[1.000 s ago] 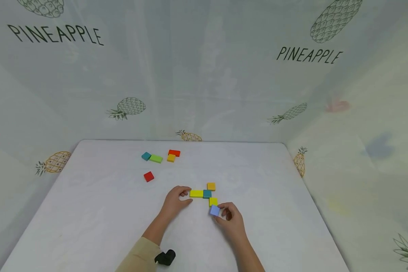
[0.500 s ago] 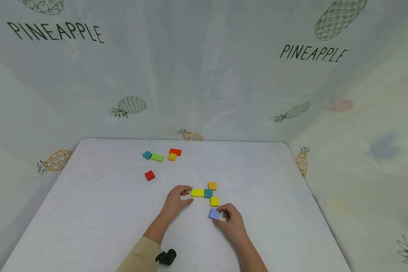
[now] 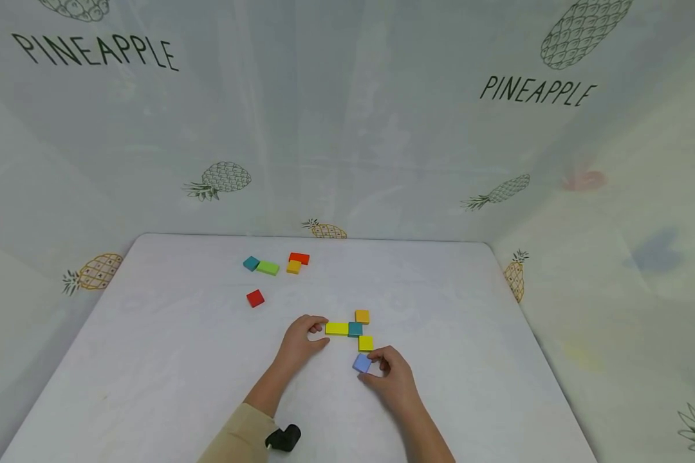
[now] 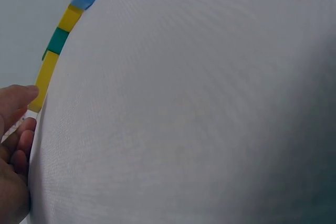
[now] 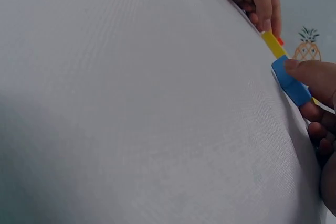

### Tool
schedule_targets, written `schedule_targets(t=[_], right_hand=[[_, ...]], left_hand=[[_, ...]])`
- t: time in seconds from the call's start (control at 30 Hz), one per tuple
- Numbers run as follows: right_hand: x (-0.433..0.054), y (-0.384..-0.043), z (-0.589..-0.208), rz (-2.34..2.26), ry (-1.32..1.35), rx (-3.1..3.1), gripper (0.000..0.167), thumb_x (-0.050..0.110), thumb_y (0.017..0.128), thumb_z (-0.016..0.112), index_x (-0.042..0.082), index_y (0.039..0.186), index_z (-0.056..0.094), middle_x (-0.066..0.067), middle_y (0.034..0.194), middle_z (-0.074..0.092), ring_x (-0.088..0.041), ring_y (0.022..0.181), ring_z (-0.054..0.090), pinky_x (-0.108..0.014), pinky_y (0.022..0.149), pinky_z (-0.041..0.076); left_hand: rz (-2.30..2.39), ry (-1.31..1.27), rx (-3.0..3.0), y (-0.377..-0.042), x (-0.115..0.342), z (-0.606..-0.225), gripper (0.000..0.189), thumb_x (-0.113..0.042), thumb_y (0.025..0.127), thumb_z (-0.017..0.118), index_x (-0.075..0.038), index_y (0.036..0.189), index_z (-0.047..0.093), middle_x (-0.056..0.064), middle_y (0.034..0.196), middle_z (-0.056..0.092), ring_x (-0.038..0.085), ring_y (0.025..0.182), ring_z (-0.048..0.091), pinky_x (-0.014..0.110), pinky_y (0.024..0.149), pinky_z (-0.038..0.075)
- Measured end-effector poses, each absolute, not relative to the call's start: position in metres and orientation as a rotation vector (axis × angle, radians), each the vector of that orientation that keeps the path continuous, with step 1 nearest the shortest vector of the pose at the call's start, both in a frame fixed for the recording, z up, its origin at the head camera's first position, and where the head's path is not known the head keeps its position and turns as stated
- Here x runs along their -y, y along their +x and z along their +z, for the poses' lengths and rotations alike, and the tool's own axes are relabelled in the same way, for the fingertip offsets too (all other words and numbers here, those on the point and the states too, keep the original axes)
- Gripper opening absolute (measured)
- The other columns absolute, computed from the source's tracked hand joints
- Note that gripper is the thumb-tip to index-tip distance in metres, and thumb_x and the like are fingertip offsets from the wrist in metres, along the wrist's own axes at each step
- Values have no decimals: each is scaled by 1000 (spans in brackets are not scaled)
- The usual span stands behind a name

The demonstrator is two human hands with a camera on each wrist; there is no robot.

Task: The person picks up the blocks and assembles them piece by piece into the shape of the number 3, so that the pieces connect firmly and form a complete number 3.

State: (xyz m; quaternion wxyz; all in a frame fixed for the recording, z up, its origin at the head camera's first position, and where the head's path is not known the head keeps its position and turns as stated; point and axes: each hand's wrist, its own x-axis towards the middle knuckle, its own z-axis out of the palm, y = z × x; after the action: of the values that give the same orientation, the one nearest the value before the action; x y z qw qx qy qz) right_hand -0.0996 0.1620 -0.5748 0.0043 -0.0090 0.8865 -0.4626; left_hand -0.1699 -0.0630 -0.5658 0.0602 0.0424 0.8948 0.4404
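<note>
In the head view, my right hand (image 3: 392, 376) pinches a blue block (image 3: 361, 363) by its right side, thumb in front and index finger behind. The block lies turned at an angle, just below a yellow square block (image 3: 365, 343). My left hand (image 3: 302, 337) has index finger and thumb around the left end of a long yellow block (image 3: 336, 328). A teal block (image 3: 355, 329) joins that block's right end. Above the teal block sits an orange block (image 3: 361, 316); the yellow square lies below it. In the left wrist view, the left thumb overlaps the long yellow block (image 4: 44, 77).
Farther back on the white table (image 3: 469, 308) lie a second teal block (image 3: 251, 263), a green block (image 3: 268, 268), a red-orange block (image 3: 299, 258) and another orange block (image 3: 293, 267). A red block (image 3: 255, 298) lies nearer. A black device (image 3: 285, 438) is at the left sleeve.
The right hand has drawn the blue block down and slightly left, from against the yellow square to a small gap below it. The left hand stays at the long yellow block.
</note>
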Motion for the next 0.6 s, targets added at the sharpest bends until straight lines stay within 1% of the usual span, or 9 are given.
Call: schedule_targets(t=[0.13,0.33,0.43,0.6], right_hand=[[-165,-99,-575,-1481,-59,-2755,35,16,74,85,19,103,67,7,92,57,-16,82,48,-25,70,43],[-168,-98,-577,-1538,-99,-2749,31,10,75,83,19,101,68,5,88,56,-15,81,48,-25,69,43],[-167,-99,-577,-1529,-67,-2752,31,12,75,84,21,100,69,6,86,55,-14,80,48,-24,68,42],[-162,-99,-576,-1499,-12,-2756,30,16,74,85,20,99,69,6,86,55,-15,79,47,-25,67,41]], left_hand=[[1329,125,-2708,-170,63,-566,41,-14,82,80,-13,120,66,-4,94,56,16,91,51,31,83,50],[1328,124,-2707,-170,63,-566,41,-14,82,80,-13,120,66,-4,95,56,16,91,51,30,84,50],[1323,120,-2709,-170,62,-567,41,-14,81,80,-13,120,66,-4,94,56,16,90,51,30,83,50],[1318,106,-2707,-170,62,-567,41,-13,82,80,-14,120,66,-4,94,56,16,90,51,30,83,50]])
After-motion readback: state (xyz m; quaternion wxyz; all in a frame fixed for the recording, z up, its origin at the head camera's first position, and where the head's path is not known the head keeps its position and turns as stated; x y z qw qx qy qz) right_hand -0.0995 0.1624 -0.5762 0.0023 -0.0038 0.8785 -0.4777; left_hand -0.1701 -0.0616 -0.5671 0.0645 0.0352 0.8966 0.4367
